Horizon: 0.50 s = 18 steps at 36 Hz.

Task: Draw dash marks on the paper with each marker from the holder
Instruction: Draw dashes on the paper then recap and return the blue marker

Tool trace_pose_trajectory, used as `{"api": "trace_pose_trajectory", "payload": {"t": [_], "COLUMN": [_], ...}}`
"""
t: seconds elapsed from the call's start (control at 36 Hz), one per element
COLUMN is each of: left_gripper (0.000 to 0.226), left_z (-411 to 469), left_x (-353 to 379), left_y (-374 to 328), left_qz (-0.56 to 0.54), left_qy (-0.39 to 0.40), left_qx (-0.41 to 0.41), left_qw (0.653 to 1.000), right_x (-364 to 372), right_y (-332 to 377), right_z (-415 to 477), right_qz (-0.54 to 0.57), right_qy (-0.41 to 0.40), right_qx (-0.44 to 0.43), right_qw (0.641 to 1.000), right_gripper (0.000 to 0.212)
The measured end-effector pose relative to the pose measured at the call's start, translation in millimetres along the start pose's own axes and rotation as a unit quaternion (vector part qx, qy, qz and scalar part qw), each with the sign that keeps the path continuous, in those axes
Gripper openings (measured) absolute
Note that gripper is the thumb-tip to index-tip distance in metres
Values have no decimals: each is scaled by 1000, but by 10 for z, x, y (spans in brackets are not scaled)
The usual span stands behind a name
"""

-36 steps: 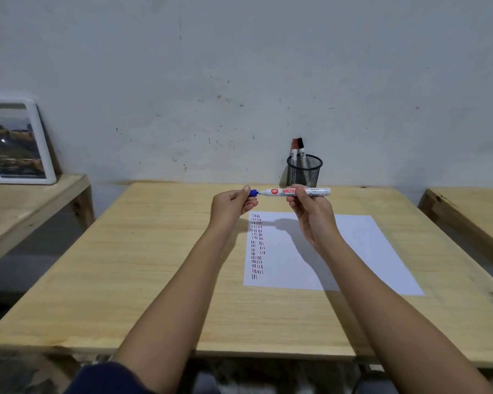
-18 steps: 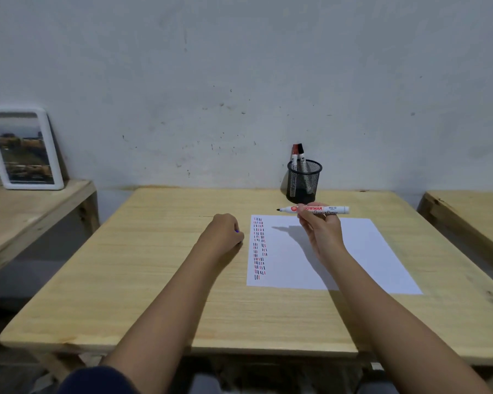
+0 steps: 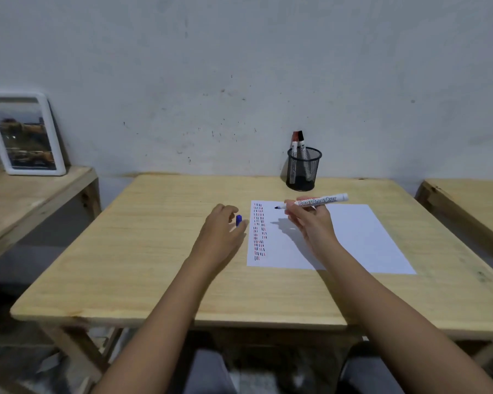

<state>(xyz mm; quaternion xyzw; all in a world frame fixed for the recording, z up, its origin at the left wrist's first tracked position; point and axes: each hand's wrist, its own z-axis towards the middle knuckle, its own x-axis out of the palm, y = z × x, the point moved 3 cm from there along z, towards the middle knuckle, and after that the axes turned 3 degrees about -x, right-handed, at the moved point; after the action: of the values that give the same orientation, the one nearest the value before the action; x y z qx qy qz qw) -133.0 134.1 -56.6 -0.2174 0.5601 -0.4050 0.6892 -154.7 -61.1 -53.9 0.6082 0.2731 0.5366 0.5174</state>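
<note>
Head view: the right hand (image 3: pixel 310 223) pinches an uncapped whiteboard marker (image 3: pixel 316 201) near its nib end, barrel lying almost level, tip hanging just above the top of the paper (image 3: pixel 339 240) beside the dash columns (image 3: pixel 259 231). The left hand (image 3: pixel 222 231) curls around the blue cap (image 3: pixel 238 220), resting on the wooden table (image 3: pixel 154 251). A light, stiff, smooth barrel probably wants a tripod grip close to the nib. Two more markers (image 3: pixel 299 143) stand in the mesh holder (image 3: pixel 304 169) behind the sheet.

Plain workroom or classroom, 3 raw wooden tables (image 3: pixel 154 280), scuffed grey wall (image 3: pixel 239 66), framed picture (image 3: pixel 23 135)
</note>
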Motion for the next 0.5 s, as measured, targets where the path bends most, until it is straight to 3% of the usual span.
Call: {"api": "trace_pose_trajectory", "payload": {"t": [0.08, 0.22, 0.36, 0.5], "left_gripper": [29, 30, 49, 48], "left_z": [-157, -310, -333, -338], "left_x": [50, 145, 175, 184], "left_y": [21, 85, 150, 169], "left_qz": [-42, -2, 47, 75], "left_qy": [91, 205, 211, 197], "left_qx": [6, 40, 39, 43], "left_qw": [995, 978, 976, 977], "right_x": [57, 132, 256, 322], "right_y": [-54, -141, -120, -85], "right_z": [-140, -340, -526, -616], "right_qz": [-58, -151, -171, -216], "right_qy": [9, -17, -21, 7], "right_qx": [-6, 8, 15, 2], "right_qw": [998, 988, 985, 976], "right_gripper": [16, 14, 9, 15]}}
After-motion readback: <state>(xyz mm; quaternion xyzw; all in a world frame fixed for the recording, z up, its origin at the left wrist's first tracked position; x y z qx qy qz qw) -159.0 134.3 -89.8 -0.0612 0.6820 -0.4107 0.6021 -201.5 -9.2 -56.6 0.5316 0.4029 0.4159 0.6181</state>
